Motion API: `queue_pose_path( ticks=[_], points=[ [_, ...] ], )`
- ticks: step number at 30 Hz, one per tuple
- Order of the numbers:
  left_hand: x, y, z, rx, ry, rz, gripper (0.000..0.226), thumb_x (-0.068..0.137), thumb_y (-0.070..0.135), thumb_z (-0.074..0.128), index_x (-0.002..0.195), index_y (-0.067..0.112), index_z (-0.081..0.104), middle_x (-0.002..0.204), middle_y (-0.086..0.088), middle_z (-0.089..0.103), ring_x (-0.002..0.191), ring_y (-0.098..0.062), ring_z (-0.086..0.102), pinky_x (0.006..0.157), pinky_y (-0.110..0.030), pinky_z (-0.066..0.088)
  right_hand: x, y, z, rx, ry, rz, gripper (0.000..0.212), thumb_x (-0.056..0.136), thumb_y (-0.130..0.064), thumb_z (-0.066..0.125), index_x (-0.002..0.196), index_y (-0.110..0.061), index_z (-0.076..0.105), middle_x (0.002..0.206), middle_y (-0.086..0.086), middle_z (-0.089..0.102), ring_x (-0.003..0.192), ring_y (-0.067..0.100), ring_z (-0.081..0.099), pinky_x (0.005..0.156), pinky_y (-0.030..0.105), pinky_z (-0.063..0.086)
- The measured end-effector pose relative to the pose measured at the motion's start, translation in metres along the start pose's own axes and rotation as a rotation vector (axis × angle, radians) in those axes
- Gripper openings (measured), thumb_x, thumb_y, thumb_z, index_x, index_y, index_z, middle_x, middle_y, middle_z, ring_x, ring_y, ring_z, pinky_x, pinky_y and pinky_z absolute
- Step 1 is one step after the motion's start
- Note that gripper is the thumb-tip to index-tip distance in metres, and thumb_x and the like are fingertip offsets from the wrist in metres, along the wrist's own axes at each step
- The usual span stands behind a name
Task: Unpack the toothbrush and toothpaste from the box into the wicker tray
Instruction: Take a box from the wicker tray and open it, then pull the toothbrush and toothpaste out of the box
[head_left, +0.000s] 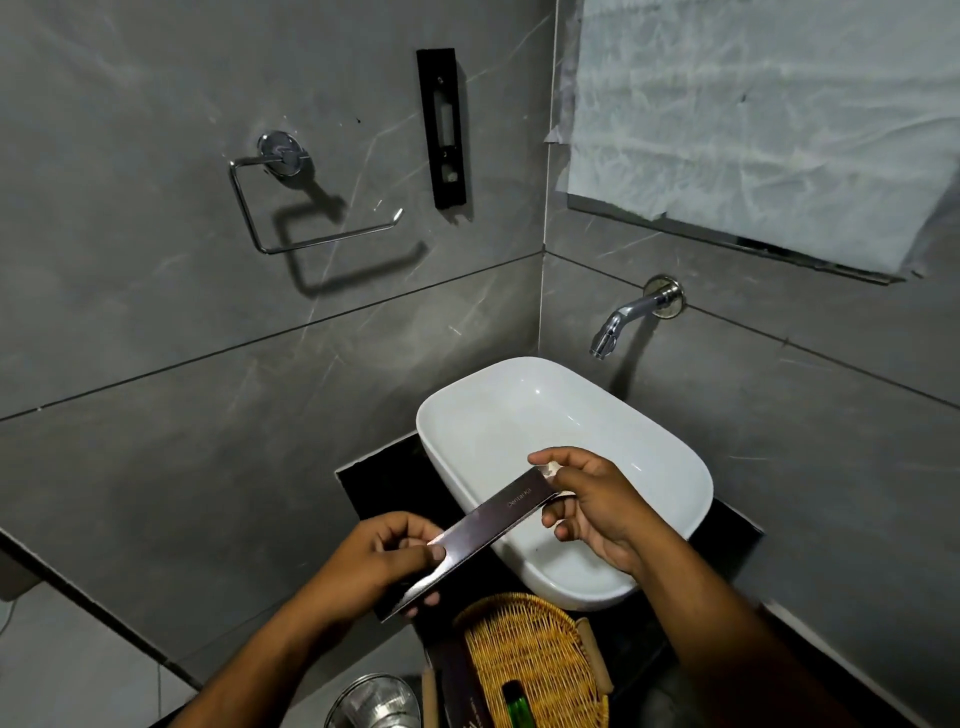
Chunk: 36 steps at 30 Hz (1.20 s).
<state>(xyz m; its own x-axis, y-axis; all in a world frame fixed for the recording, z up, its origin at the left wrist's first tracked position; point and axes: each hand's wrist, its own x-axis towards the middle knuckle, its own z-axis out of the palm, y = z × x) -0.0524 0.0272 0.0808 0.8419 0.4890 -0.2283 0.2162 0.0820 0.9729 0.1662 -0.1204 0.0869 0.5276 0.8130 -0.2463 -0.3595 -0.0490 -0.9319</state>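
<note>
A long, slim dark box (485, 525) marked "Dental Kit" is held level above the front of the sink. My left hand (384, 558) grips its near end. At the far end, my right hand (587, 501) pinches a pale flap with thumb and fingers. The toothbrush and toothpaste are hidden, not visible. Below the box the oval wicker tray (535, 660) rests on the dark counter with a small green bottle (517, 704) lying in it.
A white basin (649, 457) sits on the black counter (379, 483) under a wall tap (623, 322). A second dark box (460, 680) lies by the tray's left edge. A metal bin (374, 701) stands on the floor at lower left. Grey tiled walls close in on both sides.
</note>
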Motion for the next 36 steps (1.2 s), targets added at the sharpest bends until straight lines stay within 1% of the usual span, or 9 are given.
queue_pose_path(
  ticks=[5,10,14,18,21,27,30,34,36],
  points=[
    [0.003,0.013,-0.009,-0.115,0.234,0.002,0.029,0.073,0.014,0.08,0.098,0.01,0.067,0.072,-0.007,0.076,0.053,-0.024,0.07,0.039,-0.023,0.047,-0.007,0.007,0.006,0.093,0.044,-0.021,0.013,0.095,-0.006,0.05,0.096,-0.011,0.062,0.074,0.013,0.074,0.049,0.022,0.062,0.039,0.022,0.047],
    [0.005,0.029,-0.022,-0.341,0.467,0.058,0.013,0.077,0.016,0.077,0.081,0.024,0.067,0.07,-0.001,0.078,0.062,-0.018,0.075,0.055,-0.027,0.057,-0.018,0.026,0.021,0.208,0.053,-0.041,0.015,0.095,-0.001,0.047,0.103,-0.008,0.057,0.088,0.013,0.076,0.065,0.029,0.071,0.042,0.026,0.053],
    [0.004,0.041,-0.014,-0.367,0.507,0.123,0.006,0.083,0.025,0.072,0.081,0.026,0.066,0.07,0.006,0.077,0.069,-0.012,0.075,0.062,-0.029,0.056,-0.025,0.04,0.036,0.253,0.039,-0.058,0.017,0.098,-0.005,0.047,0.109,-0.008,0.06,0.104,0.018,0.072,0.079,0.033,0.072,0.045,0.028,0.056],
    [0.002,0.037,0.014,-0.501,0.47,0.106,0.004,0.088,0.025,0.066,0.085,0.025,0.065,0.073,0.005,0.077,0.072,-0.012,0.076,0.058,-0.031,0.06,-0.03,0.047,0.051,0.316,-0.029,-0.066,0.025,0.099,-0.008,0.045,0.096,-0.015,0.069,0.099,0.014,0.075,0.085,0.035,0.072,0.047,0.029,0.058],
    [-0.004,0.03,0.03,-0.528,0.446,0.106,0.004,0.089,0.024,0.065,0.087,0.021,0.064,0.077,-0.001,0.079,0.072,-0.015,0.077,0.054,-0.029,0.059,-0.033,0.046,0.059,0.383,-0.08,-0.04,0.021,0.099,-0.013,0.044,0.107,-0.008,0.064,0.102,0.021,0.073,0.087,0.036,0.071,0.051,0.031,0.059],
    [-0.009,0.054,0.034,-0.088,0.512,0.281,0.004,0.087,0.021,0.068,0.087,0.022,0.063,0.07,0.005,0.073,0.063,-0.011,0.071,0.06,-0.038,0.059,-0.04,0.051,0.073,0.526,0.038,0.155,0.032,0.096,-0.026,0.043,0.111,-0.002,0.059,0.091,0.02,0.073,0.072,0.028,0.071,0.05,0.029,0.056],
    [-0.013,0.081,0.046,0.115,0.463,0.416,0.01,0.084,0.024,0.072,0.084,0.031,0.065,0.076,0.014,0.074,0.069,-0.006,0.073,0.055,-0.027,0.058,-0.038,0.054,0.077,0.528,0.171,0.225,0.033,0.098,-0.034,0.047,0.104,-0.005,0.06,0.083,0.019,0.07,0.06,0.024,0.069,0.045,0.027,0.053],
    [-0.016,0.103,0.055,0.278,0.526,0.521,0.01,0.08,0.03,0.075,0.088,0.031,0.069,0.084,0.007,0.076,0.076,-0.01,0.073,0.065,-0.031,0.06,-0.033,0.058,0.071,0.49,0.265,0.219,0.033,0.096,-0.036,0.052,0.099,-0.006,0.063,0.057,0.008,0.063,0.043,0.015,0.054,0.036,0.021,0.037],
    [-0.018,0.109,0.055,0.261,0.569,0.576,0.008,0.082,0.027,0.074,0.086,0.032,0.069,0.082,0.008,0.075,0.07,-0.002,0.07,0.061,-0.02,0.056,-0.028,0.06,0.066,0.422,0.31,0.202,0.033,0.095,-0.037,0.055,0.096,-0.006,0.063,0.056,0.006,0.056,0.04,0.013,0.046,0.033,0.021,0.032]
  ],
)
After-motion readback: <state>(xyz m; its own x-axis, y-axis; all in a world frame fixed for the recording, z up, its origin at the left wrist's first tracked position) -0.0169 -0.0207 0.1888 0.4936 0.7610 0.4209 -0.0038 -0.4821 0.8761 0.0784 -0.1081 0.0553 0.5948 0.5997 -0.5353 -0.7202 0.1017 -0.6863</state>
